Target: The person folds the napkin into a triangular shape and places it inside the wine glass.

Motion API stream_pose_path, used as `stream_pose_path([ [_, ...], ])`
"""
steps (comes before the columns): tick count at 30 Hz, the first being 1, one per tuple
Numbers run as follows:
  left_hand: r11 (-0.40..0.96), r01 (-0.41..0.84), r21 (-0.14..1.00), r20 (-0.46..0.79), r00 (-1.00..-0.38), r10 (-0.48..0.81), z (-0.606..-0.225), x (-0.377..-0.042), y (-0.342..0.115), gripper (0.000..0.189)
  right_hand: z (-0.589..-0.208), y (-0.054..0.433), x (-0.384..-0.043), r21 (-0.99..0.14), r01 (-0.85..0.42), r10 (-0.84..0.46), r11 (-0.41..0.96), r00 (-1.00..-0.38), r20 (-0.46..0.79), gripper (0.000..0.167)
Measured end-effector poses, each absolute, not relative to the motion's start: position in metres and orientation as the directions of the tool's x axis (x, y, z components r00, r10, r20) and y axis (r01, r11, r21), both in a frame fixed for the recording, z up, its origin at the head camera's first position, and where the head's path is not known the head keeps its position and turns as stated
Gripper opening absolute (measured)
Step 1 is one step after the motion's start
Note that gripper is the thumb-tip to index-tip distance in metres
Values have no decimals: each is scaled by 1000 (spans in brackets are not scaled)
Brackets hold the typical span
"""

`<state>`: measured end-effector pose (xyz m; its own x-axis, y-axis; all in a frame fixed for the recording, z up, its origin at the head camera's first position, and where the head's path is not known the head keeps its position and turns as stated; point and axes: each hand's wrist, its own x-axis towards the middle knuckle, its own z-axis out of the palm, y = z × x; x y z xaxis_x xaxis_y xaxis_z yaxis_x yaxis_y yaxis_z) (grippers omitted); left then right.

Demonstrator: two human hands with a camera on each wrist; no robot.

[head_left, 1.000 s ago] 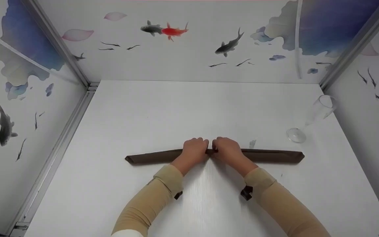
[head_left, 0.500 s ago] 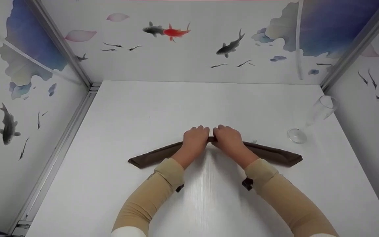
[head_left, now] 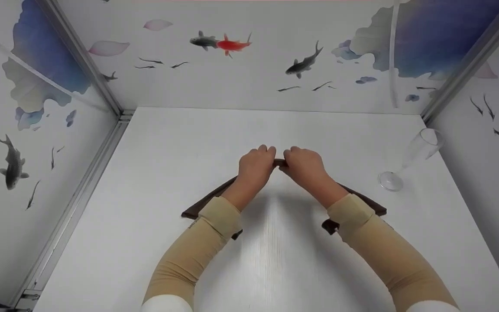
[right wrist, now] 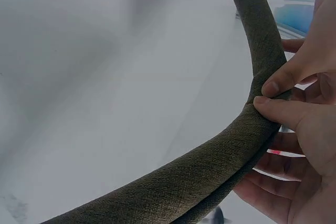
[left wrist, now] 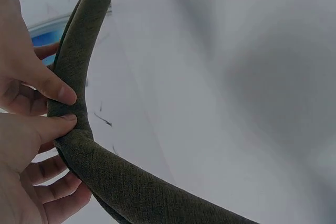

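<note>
A long strip of dark brown cloth (head_left: 209, 197), folded lengthwise, is bent into an arch between the hands in the head view. Both hands grip it side by side at its middle, the left hand (head_left: 254, 168) just left of the bend and the right hand (head_left: 306, 169) just right of it. In the left wrist view, the thumbs press on the near face of the cloth (left wrist: 147, 187) with fingers curled behind. A crease shows at the thumbs, and folded layers of the cloth (right wrist: 199, 166) show along one edge in the right wrist view. Sleeved forearms hide part of both hanging ends.
A clear stemmed glass (head_left: 390, 181) stands at the right of the white table (head_left: 180, 138). White panels printed with fish enclose the back wall (head_left: 258, 82) and both sides, with metal rails (head_left: 102, 143) along the edges.
Both hands have lifted the middle of the cloth up and away from the person. The once nearly straight strip now arches, its ends hanging down and drawn inward. The glass stays put.
</note>
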<state>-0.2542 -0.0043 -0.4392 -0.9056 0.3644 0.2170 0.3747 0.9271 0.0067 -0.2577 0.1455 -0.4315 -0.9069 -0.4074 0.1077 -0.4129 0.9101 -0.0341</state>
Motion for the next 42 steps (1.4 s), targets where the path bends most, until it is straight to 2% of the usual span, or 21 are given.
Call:
stream_pose_path([
  [9,917,393,66,457,-829,323,-409,-255,-4,18,-393,143,-259,-92,-393,-358,915,-896,264,20],
  [15,897,419,142,528,-799,289,-392,-257,0,18,-372,144,-257,-128,-393,-327,910,-874,360,19],
  [28,774,472,422,579,-797,171,-356,-252,-1,12,-337,146,-249,-280,-480,-265,831,-785,560,15],
  [42,630,472,617,563,-824,66,-334,-242,-3,12,-323,143,-239,-277,-564,-225,778,-661,716,13],
])
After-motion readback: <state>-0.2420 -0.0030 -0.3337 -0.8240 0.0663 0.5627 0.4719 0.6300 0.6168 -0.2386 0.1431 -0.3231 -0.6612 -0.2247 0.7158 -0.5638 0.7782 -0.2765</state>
